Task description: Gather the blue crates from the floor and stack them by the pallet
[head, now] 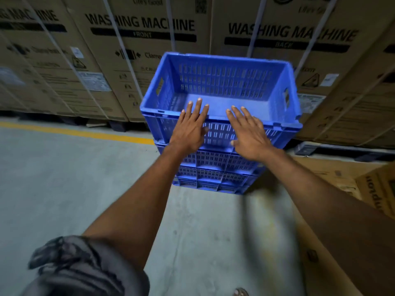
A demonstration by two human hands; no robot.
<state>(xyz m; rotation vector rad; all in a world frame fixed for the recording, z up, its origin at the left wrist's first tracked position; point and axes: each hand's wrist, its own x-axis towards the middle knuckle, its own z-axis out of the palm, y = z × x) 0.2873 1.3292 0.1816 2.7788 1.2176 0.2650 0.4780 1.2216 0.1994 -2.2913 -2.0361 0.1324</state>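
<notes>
A stack of blue slotted crates [215, 167] stands on the concrete floor in front of the boxed goods. The top blue crate [222, 82] is empty and sits slightly skewed on the ones below. My left hand [191, 127] lies flat against its near wall, fingers spread and reaching over the near rim. My right hand [249, 133] is spread the same way just to the right, palm on the wall. Neither hand grips anything.
Tall cardboard washing machine boxes [136, 60] on dark pallets [342, 150] form a wall behind the stack. A yellow floor line [74, 131] runs at left. Flattened cardboard and a box [374, 189] lie at right. My foot [241, 292] shows at the bottom edge.
</notes>
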